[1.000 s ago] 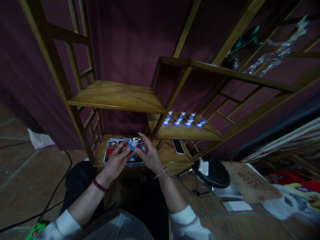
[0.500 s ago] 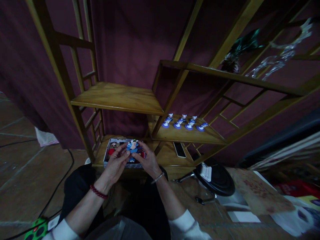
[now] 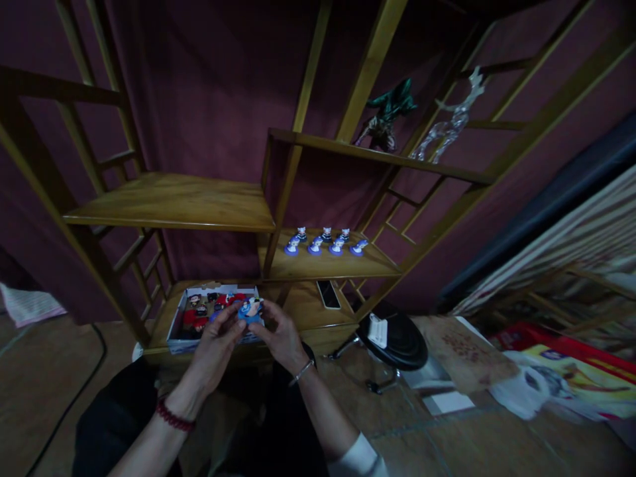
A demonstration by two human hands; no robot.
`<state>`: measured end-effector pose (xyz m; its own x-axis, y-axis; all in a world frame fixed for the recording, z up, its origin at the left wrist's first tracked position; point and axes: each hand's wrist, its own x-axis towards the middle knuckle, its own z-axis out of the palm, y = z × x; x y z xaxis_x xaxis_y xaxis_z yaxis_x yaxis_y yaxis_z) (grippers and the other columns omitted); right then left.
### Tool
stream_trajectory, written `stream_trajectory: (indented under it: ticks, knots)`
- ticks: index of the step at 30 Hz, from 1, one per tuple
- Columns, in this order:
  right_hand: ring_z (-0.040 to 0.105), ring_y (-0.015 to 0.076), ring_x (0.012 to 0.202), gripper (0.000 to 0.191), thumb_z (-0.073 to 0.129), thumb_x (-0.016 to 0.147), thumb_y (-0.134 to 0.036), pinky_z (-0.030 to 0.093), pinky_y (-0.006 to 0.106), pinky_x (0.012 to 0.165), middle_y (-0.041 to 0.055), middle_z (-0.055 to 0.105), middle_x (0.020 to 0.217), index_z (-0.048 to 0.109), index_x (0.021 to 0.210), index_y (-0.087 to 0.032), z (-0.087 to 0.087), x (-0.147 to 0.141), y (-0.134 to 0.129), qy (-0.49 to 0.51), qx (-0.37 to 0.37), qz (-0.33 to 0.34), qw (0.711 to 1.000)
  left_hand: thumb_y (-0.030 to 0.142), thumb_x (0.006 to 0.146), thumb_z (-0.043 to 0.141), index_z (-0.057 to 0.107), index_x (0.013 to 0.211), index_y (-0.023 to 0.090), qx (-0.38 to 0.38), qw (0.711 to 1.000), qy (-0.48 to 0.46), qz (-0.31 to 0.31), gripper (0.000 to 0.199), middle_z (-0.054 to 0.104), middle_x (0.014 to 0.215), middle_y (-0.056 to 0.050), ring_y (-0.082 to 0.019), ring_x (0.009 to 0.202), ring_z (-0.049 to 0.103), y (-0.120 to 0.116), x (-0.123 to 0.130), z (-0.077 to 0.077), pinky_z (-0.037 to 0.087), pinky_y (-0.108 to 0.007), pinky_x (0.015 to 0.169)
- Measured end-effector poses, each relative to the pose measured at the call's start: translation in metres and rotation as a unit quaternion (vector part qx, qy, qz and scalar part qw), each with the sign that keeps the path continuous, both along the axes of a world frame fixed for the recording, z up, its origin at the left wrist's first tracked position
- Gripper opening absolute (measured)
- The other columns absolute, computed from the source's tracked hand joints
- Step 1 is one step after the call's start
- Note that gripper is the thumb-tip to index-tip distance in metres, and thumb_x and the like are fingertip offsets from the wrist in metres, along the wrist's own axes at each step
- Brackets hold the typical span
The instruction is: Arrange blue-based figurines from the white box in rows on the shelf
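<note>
A small blue and white figurine [image 3: 251, 310] is held between my left hand [image 3: 218, 344] and my right hand [image 3: 282, 336], both with fingers closed on its sides. Just behind and left of my hands, a white box [image 3: 179, 322] on the lowest shelf holds several red and dark figurines [image 3: 197, 318]; my hands hide part of it. On the shelf to the right, several figurines stand in two rows: purple-based ones [image 3: 315, 246] in front and dark-based ones [image 3: 326, 234] behind.
A phone [image 3: 328, 295] lies on the lower shelf [image 3: 298, 305]. Above stand a green-topped ornament [image 3: 387, 116] and a clear deer figure [image 3: 450, 126]. At the right are a black round stool [image 3: 397, 341] and plastic bags [image 3: 521, 387]. A cable [image 3: 79, 391] crosses the floor at left.
The view has swung to the right, so the shelves appear further left. More of the box's contents now shows beside my hands. Both hands still hold the blue figurine.
</note>
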<state>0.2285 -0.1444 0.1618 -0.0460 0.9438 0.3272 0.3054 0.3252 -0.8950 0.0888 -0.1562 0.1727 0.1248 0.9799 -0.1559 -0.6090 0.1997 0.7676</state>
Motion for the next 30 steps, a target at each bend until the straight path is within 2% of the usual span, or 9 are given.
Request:
stream_trajectory:
  ticks: [11,19,25,30]
  knots:
    - [0.059,0.0183,0.089,0.043,0.067,0.069,-0.03,0.049,0.035,0.082,0.0038,0.063,0.101,0.054,0.11,-0.022,-0.006,0.035,-0.017,0.019,-0.01,0.013,1.0,0.025,0.064,0.071,0.062,0.105,0.02,0.008,0.998,0.06,0.002,0.042,0.063,0.109,-0.005,-0.018,0.105,0.053,-0.011,0.034,-0.012,0.038,-0.027,0.093]
    - [0.059,0.017,0.088,0.035,0.066,0.07,-0.031,0.049,0.032,0.081,0.0024,0.063,0.098,0.056,0.103,-0.022,0.0,0.07,-0.02,0.014,0.005,0.022,1.0,0.026,0.065,0.069,0.061,0.105,0.022,0.033,0.991,0.129,0.015,0.041,0.061,0.108,-0.003,-0.019,0.105,0.051,-0.011,0.068,-0.009,0.034,-0.03,0.094]
    - [0.06,0.0165,0.082,0.032,0.065,0.071,-0.034,0.05,0.031,0.078,0.0026,0.064,0.091,0.058,0.099,-0.02,0.01,0.102,-0.023,-0.002,0.002,0.017,1.0,0.023,0.061,0.071,0.064,0.096,0.021,0.044,0.992,0.115,0.014,0.036,0.064,0.096,-0.003,-0.018,0.096,0.055,-0.009,0.1,-0.002,0.038,-0.03,0.089]
    - [0.06,0.0171,0.084,0.033,0.065,0.07,-0.035,0.05,0.032,0.079,0.0036,0.063,0.093,0.058,0.099,-0.02,0.015,0.126,-0.019,-0.018,0.025,0.013,0.999,0.022,0.06,0.071,0.065,0.094,0.02,0.054,0.992,0.114,0.005,0.034,0.066,0.094,-0.003,-0.019,0.096,0.055,-0.005,0.122,0.008,0.037,-0.033,0.091]
